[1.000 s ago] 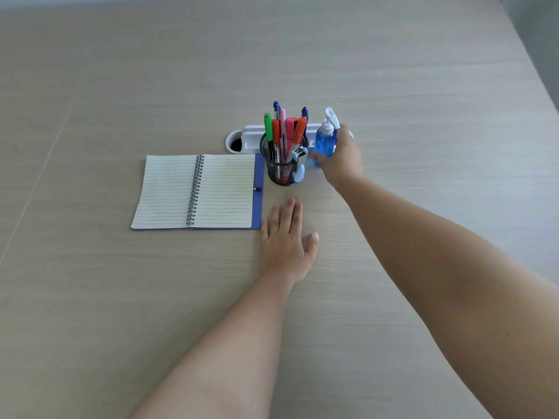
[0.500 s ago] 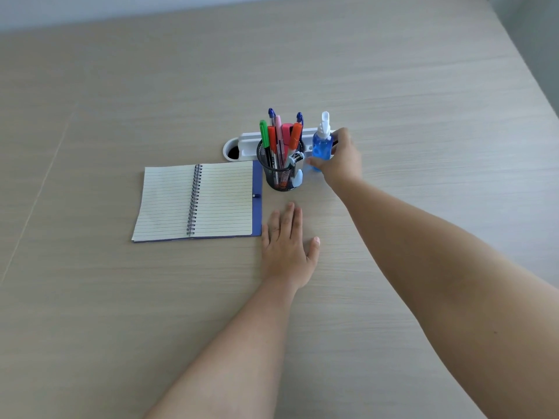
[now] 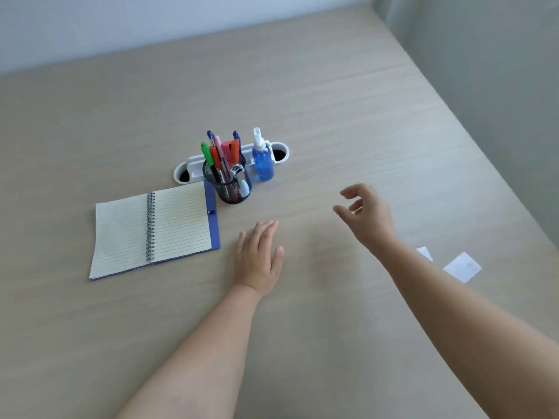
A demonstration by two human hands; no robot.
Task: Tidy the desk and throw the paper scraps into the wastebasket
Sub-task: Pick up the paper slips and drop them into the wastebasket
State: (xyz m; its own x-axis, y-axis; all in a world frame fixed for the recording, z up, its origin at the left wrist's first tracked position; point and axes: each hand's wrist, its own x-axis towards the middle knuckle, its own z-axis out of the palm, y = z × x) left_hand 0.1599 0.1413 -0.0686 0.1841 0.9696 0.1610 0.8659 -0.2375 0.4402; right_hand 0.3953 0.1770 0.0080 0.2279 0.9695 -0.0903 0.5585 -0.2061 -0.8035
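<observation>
notebook (image 3: 152,228) left of pen cup (image 3: 227,184) — spray bottle (image 3: 263,163) right

blue spray btl (image 3: 263,167), black mesh pen cup (image 3: 229,185), lined notebook (image 3: 151,228) w/ blue cover, white scraps (image 3: 462,267)

Two bare forearms come in from the bottom edge, no sleeves on either as far as the frame shows. Left hand (image 3: 258,261) and right hand (image 3: 367,217) are both bare: no gloves, rings, watch or wristbands visible. Nails look short and unpainted on the left hand; those on the right are too blurred to tell.
</observation>
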